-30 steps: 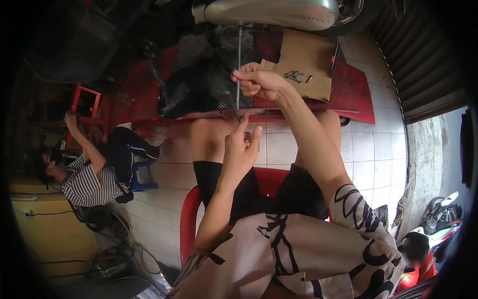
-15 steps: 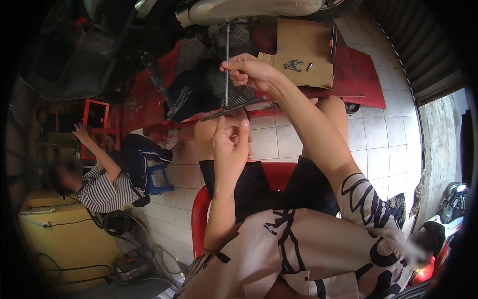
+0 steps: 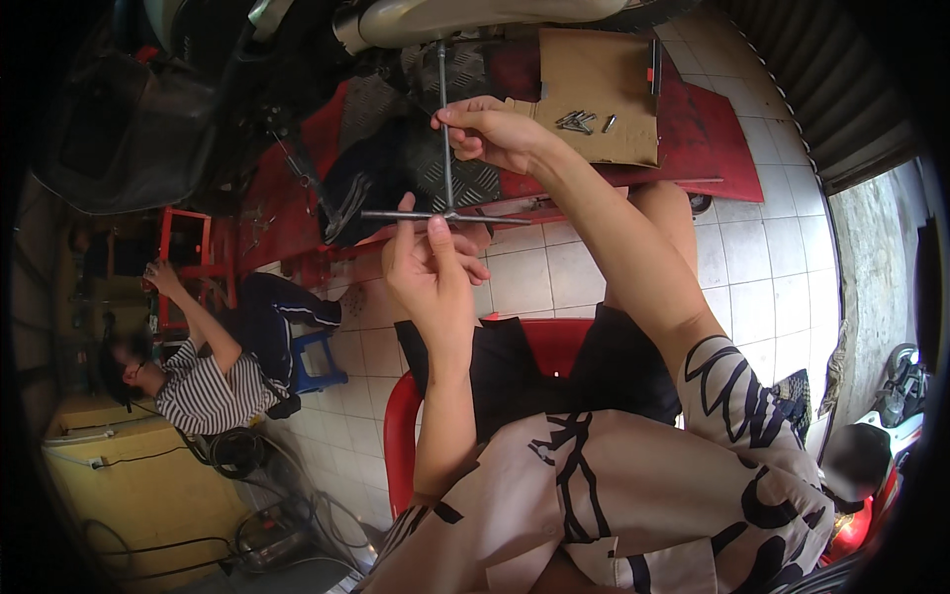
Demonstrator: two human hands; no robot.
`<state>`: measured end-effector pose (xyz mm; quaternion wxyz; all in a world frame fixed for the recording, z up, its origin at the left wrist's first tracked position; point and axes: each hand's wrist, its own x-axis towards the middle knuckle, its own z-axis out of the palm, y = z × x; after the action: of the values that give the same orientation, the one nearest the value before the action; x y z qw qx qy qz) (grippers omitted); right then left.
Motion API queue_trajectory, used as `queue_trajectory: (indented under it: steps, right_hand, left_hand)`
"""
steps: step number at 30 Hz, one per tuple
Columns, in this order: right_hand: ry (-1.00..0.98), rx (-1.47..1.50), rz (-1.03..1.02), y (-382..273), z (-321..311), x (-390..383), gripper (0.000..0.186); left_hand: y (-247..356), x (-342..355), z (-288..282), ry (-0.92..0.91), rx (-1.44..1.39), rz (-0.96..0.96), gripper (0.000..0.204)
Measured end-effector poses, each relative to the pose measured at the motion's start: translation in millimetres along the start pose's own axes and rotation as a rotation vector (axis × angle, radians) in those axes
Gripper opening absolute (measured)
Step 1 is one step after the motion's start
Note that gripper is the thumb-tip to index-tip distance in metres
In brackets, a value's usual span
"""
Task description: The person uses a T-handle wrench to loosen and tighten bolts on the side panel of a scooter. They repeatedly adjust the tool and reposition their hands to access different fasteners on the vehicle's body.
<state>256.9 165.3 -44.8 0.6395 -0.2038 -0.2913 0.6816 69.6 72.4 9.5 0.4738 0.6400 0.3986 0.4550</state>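
Note:
A T-handle wrench (image 3: pixel 447 178) runs upright from below a motorcycle's silver-grey part (image 3: pixel 495 14) at the top, its crossbar toward me. My right hand (image 3: pixel 503 137) pinches the shaft between thumb and fingertips, about midway along. At the crossbar, my left hand (image 3: pixel 431 285) has its index finger and thumb spread, with the index finger against the bar's left arm. The other left fingers are loosely curled, not wrapped round the bar. What the wrench's far end sits on is hidden under the motorcycle.
Several bolts (image 3: pixel 576 122) lie on a cardboard sheet (image 3: pixel 594 74) on the red lift platform (image 3: pixel 708 139). At left, a person in a striped shirt (image 3: pixel 213 386) works by a red frame (image 3: pixel 185 247). My red chair (image 3: pixel 398 436) stands on white tiles (image 3: pixel 762 262).
The wrench's crossbar has turned, from slanting up at the right to nearly level. My left hand has shifted up and left against the bar. My right hand keeps its pinch on the shaft.

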Motion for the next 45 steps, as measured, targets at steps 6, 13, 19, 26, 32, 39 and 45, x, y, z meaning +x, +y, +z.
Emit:
queue_trajectory:
  steps: [6, 13, 19, 26, 32, 39, 45]
  right_hand:
    - [-0.175, -0.127, 0.226, 1.0, 16.1, -19.7, 0.025]
    - [-0.232, 0.000, 0.157, -5.6, 6.6, -23.9, 0.021]
    - [-0.184, -0.051, 0.177, -4.1, 2.9, -19.9, 0.019]
    - [-0.115, -0.029, 0.096, -2.0, 8.8, -17.9, 0.017]
    - [-0.094, -0.004, 0.061, -2.9, 3.5, -19.9, 0.018]
    - [-0.083, -0.014, 0.028, -2.4, 5.7, -16.4, 0.020]
    - [-0.063, -0.013, 0.017, -0.9, 2.1, -14.2, 0.021]
  left_hand:
    - [6.7, 17.5, 7.8, 0.023, 0.299, 0.231, 0.028]
    - [-27.8, -5.0, 15.6, -0.386, 0.504, 0.396, 0.033]
    - [-14.5, -14.2, -5.4, -0.204, 0.226, -0.110, 0.056]
    - [-23.8, -19.5, -7.1, -0.678, 0.531, 0.126, 0.070]
    - [-5.7, -15.9, -8.4, -0.336, 0.187, 0.006, 0.074]
    - [-14.0, -15.3, -12.5, -0.534, 0.410, -0.021, 0.070]
    - [11.6, -11.2, -4.1, -0.457, 0.285, 0.120, 0.059]
